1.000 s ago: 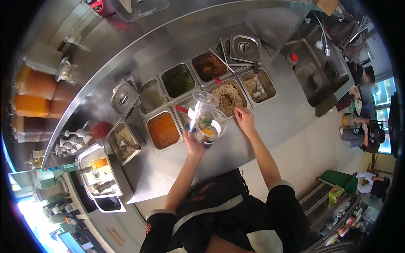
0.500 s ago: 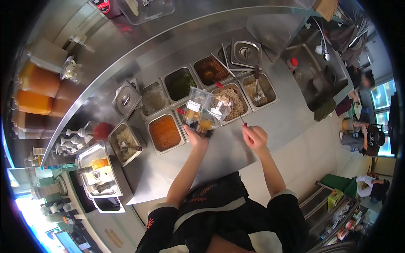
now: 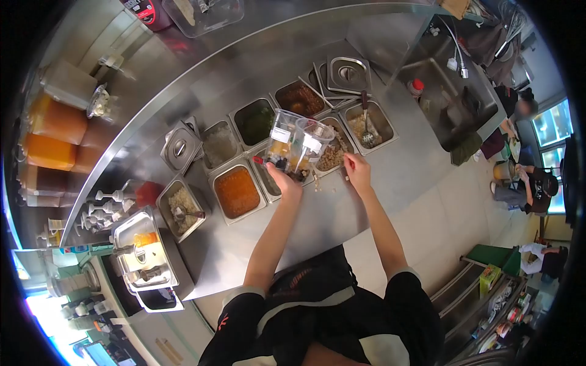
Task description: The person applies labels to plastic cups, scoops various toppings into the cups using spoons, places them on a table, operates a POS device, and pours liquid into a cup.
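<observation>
A clear plastic cup [image 3: 279, 140] and a second clear plastic cup [image 3: 311, 146] are gripped by the curled left hand [image 3: 284, 181], at its 12 and 1 o'clock. The right hand [image 3: 358, 171] is pinched nearly closed; whether anything is held cannot be told. At its 10 o'clock, a steel pan [image 3: 346, 135] is partly filled with beige cubes [image 3: 332, 160].

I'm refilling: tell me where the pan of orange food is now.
Left of centre in the head view, the pan of orange food sits between the left hand and the pan of pale pieces at its left.

Black top [image 3: 305, 323], pale cuffs [image 3: 243, 293], red motif [image 3: 223, 321] perhaps
</observation>
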